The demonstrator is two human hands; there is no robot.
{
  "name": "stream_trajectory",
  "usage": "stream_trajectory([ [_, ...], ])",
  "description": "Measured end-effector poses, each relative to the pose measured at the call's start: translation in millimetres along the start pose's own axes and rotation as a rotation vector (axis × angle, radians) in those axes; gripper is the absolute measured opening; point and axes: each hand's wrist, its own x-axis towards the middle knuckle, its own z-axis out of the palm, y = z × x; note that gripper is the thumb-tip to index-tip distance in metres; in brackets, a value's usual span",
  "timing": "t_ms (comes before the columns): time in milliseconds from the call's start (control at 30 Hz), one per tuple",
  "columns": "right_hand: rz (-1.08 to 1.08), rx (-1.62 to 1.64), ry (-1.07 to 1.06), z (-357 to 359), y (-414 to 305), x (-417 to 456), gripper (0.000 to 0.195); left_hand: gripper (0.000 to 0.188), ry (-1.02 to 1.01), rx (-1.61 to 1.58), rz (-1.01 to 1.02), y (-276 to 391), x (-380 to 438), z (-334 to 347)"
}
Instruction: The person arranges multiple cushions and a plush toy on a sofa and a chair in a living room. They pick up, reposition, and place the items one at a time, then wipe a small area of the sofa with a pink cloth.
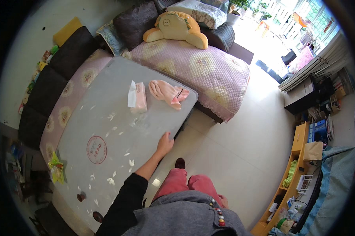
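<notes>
My left hand [165, 144] is at the near edge of a table with a grey cover [118, 79]. Its fingers are bent, and whether they grip the edge cannot be made out. Beyond it on the table lies a crumpled pink towel [168, 93]. Just left of the towel stands a pink soft pack of tissues [141, 98], with a white tissue sticking out. My right hand [223, 201] hangs beside my thigh, mostly hidden by my grey knitted top, so its fingers are unclear.
A yellow-green star-shaped dish [57, 168] and two small brown vessels [81, 197] [97, 217] are toward the table's left end. Quilt-covered sofas [195, 65] border the table, one bearing a bread-shaped cushion [177, 28]. Tiled floor [242, 153] separates me from a wooden cabinet [298, 137].
</notes>
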Motion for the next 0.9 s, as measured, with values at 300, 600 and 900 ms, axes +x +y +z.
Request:
stream_trajectory([
  [300,0.035,-0.001,-0.030,-22.1,-140.4,42.0,0.040,0.080,0.477,0.077,-0.059,31.6,183.1,-17.1],
  [600,0.061,-0.231,-0.139,-92.4,-226.1,149.8,0.041,0.102,0.496,0.232,-0.173,73.1,261.3,-42.2],
  [900,-0.235,-0.058,-0.179,-119.1,-433.8,271.0,0.033,0.072,0.654,0.094,0.003,67.2,293.3,35.4],
])
